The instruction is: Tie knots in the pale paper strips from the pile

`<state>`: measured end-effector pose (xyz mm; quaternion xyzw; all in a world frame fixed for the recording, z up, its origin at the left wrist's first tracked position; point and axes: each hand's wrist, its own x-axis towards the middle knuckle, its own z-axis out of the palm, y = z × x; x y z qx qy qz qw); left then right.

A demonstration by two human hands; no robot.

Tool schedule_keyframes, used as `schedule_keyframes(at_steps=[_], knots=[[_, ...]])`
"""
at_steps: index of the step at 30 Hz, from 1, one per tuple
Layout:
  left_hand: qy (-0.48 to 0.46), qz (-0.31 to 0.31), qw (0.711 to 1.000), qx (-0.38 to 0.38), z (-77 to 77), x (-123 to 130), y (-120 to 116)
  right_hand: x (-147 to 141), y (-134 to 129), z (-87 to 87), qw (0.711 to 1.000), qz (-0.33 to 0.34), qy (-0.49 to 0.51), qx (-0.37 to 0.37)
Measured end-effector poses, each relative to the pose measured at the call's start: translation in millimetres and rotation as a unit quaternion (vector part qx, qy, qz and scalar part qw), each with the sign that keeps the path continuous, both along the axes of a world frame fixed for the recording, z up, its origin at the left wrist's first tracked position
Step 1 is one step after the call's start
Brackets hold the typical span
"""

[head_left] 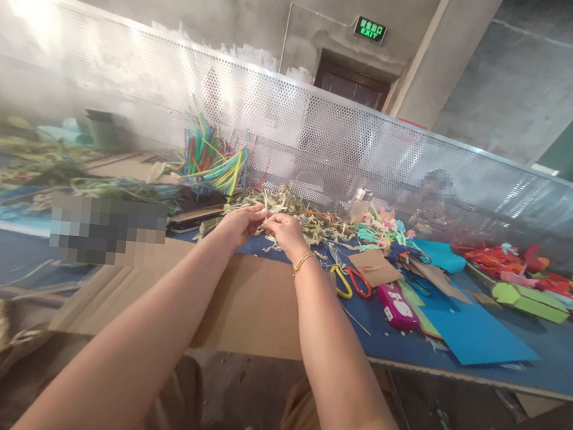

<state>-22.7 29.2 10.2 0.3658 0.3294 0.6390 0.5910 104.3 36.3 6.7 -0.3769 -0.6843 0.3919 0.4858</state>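
Note:
My left hand point(242, 224) and my right hand point(287, 234) meet above the back of the table, thumbs and fingers pinched together. Between their fingertips is a thin pale strip point(266, 201), its ends sticking up; its material is too small to make out. Behind and beneath them spreads a tangled pile of pale, dry-looking strips point(333, 232). A brown cardboard sheet point(257, 307) lies under my forearms. Right of my right wrist are scissors with yellow handles point(344, 289) and scissors with orange-red handles point(368, 287).
A purple box point(398, 307), blue paper point(478, 328) and a light green folded paper shape point(529, 300) lie to the right. A glass jar point(359, 207) and colourful thin stems point(213, 157) stand near the perforated metal partition point(276, 112). Greenish strands point(37, 174) blur at left.

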Motion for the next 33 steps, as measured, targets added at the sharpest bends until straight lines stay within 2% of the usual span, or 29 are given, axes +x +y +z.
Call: schedule_keyframes(at_steps=[5, 9, 11, 15, 18, 21, 24, 26, 29, 33], knots=[[-0.009, -0.036, 0.999, -0.031, 4.8, 1.5, -5.7, 1.1, 2.5, -2.3, 1.000, -0.011, 0.000, -0.011], [-0.024, -0.033, 0.997, -0.073, 9.3, -1.0, -9.5, 5.6, 1.3, 0.1, 0.997, -0.075, -0.032, 0.000], [-0.033, -0.021, 0.996, -0.080, 10.2, -2.5, -9.9, 7.9, -1.1, 2.9, 0.990, -0.126, -0.055, 0.033], [-0.023, 0.012, 0.998, -0.058, 8.7, -2.1, -9.5, 8.8, -7.2, 8.1, 0.962, -0.210, -0.088, 0.149], [0.009, 0.018, 0.999, -0.039, 6.3, 1.8, -9.1, 7.3, -11.6, 9.5, 0.941, -0.233, -0.123, 0.213], [0.023, 0.004, 0.999, -0.040, 4.4, 6.2, -8.8, 6.7, -13.5, 9.6, 0.931, -0.240, -0.149, 0.233], [0.028, -0.007, 0.999, -0.038, 3.9, 7.6, -9.1, 8.0, -10.8, 9.8, 0.930, -0.253, -0.145, 0.224], [0.022, -0.001, 0.999, -0.024, 4.2, 6.5, -10.0, 9.5, -6.7, 9.9, 0.941, -0.252, -0.102, 0.202], [0.025, 0.014, 1.000, -0.006, 4.6, 4.9, -11.9, 10.1, 0.2, 8.8, 0.965, -0.233, 0.018, 0.119], [0.066, 0.015, 0.997, 0.029, 3.6, 9.9, -14.2, 6.2, 6.4, 4.2, 0.975, -0.178, 0.134, 0.013]])
